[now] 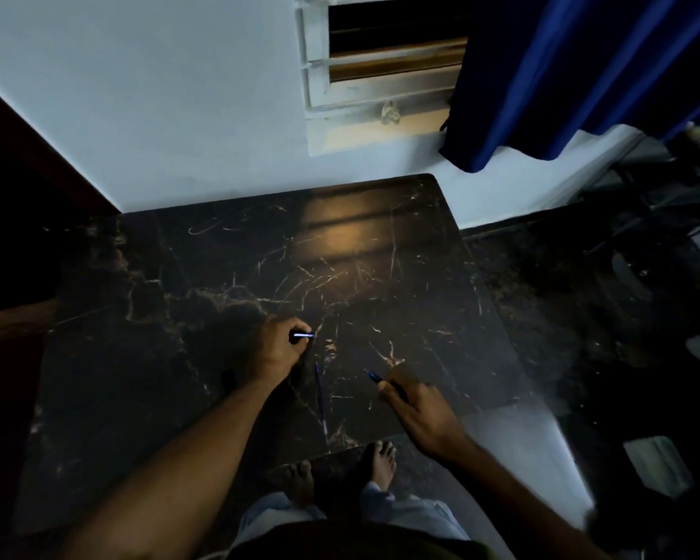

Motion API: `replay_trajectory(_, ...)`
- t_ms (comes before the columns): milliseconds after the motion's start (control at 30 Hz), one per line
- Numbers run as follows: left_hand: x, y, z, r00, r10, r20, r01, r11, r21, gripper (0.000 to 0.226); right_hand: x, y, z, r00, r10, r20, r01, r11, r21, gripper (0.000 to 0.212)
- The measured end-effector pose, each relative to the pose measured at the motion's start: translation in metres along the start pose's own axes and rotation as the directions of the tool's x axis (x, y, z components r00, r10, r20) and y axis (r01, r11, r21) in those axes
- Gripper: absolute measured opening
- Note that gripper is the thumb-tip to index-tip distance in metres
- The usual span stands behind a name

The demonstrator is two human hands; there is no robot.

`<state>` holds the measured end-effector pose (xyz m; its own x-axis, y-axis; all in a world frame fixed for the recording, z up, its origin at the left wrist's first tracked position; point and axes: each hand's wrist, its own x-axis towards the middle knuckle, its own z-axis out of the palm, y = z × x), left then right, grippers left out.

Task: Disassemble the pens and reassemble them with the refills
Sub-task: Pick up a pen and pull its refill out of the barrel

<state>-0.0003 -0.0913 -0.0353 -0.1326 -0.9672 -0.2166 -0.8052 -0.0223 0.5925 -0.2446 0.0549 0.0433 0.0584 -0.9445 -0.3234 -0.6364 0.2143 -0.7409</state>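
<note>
The scene is dim. My left hand (pixel 273 351) hovers low over the dark marbled table (pixel 219 276) and grips a short glossy pen part (pixel 301 335) that pokes out to the right of its fingers. My right hand (pixel 417 410), slightly blurred, holds a blue pen piece (pixel 377 377) whose tip points up and left. Between the two hands a thin refill (pixel 321 398) lies on the table, running nearly straight toward me.
The table's near edge (pixel 360 444) is just in front of my bare feet (pixel 340 470). A white wall and a barred window (pixel 380 66) stand behind the table, with a blue curtain (pixel 562 74) at the right. Dark floor clutter lies to the right.
</note>
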Motion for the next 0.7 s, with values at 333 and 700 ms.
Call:
replay_trajectory(333,-0.007,-0.018,-0.009,0.995,0.099,-0.027,-0.097,0.993,0.061,0.033,-0.013,-0.011,0.008,0.991,-0.107,-0.075,0.117,0.982,0.147,0.036)
replay_trajectory(700,-0.095,0.091,-0.058,0.914,0.24,0.327,0.192,0.455,-0.87,0.029,0.001,-0.066,-0.02,0.947,-0.041,0.32,-0.251,0.526,0.812,0.034)
